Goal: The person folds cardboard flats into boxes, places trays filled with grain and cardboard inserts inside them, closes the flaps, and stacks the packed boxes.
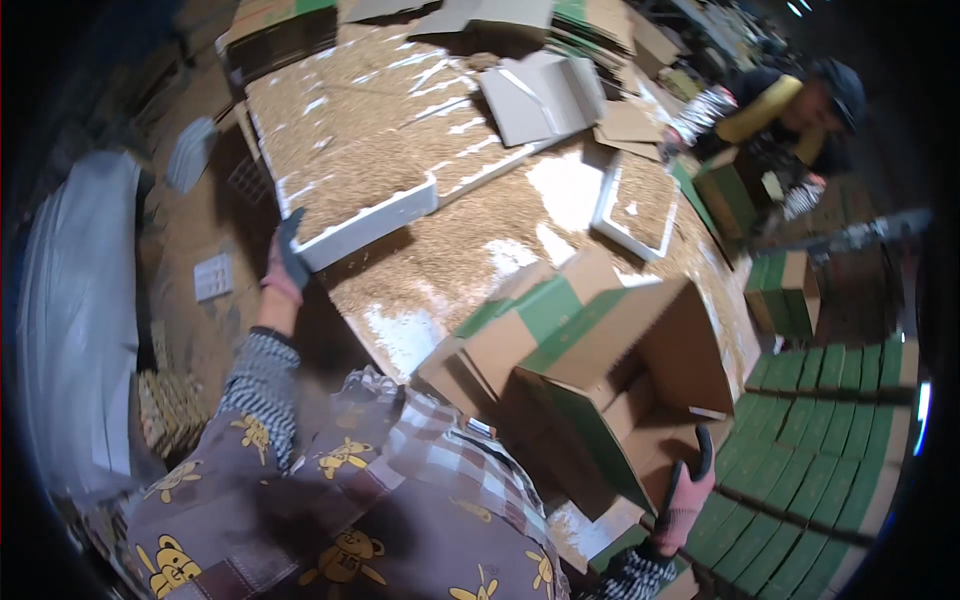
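Note:
My left hand (285, 259), in a pink and dark glove, grips the near left corner of a white foam tray (367, 225) heaped with tan grains or husks. My right hand (688, 487), gloved alike, has its thumb and fingers spread at the near edge of an open cardboard box (637, 375) with green bands; whether it touches the box cannot be told. The box lies tilted, its opening towards the right, and only brown inner walls show. Folded green and brown cartons (517, 322) lie against its far left side.
More filled trays (345, 90) cover the far table. A smaller filled tray (637, 206) and grey card sheets (540, 97) lie at its right. A co-worker (780, 112) handles a box at upper right. Stacked green boxes (817, 450) stand at right, wrapped white sheets (82, 315) at left.

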A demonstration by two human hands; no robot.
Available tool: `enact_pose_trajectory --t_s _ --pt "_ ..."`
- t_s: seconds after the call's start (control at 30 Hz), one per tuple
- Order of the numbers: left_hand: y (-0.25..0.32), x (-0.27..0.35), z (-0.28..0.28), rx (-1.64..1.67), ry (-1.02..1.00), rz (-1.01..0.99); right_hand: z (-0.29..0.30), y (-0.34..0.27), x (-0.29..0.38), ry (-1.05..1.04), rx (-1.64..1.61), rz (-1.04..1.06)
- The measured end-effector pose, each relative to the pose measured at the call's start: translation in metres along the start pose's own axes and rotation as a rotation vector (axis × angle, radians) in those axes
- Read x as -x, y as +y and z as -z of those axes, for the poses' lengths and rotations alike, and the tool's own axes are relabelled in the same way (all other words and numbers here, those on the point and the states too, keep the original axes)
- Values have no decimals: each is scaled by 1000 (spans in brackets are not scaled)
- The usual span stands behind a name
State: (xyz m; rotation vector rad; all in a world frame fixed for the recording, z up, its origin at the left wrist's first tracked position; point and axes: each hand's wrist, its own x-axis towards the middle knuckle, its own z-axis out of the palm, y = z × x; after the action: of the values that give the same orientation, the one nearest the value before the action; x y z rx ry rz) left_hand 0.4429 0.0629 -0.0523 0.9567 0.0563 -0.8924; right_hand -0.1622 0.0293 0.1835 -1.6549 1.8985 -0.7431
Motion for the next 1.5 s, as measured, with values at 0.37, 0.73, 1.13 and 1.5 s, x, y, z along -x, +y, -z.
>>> enact_pose_trajectory --t_s 0.37,0.73,1.13,1.5 --pt "20 174 -272 -133 -1224 460 1 19 -20 -145 229 -241" --pt "-47 203 -342 -778 -1400 214 18 42 8 -204 -167 247" --pt "-24 226 -339 -1167 -1261 172 11 56 -28 -118 -177 329" --pt "-10 183 -346 -1076 -1119 68 44 15 9 -259 -136 59"
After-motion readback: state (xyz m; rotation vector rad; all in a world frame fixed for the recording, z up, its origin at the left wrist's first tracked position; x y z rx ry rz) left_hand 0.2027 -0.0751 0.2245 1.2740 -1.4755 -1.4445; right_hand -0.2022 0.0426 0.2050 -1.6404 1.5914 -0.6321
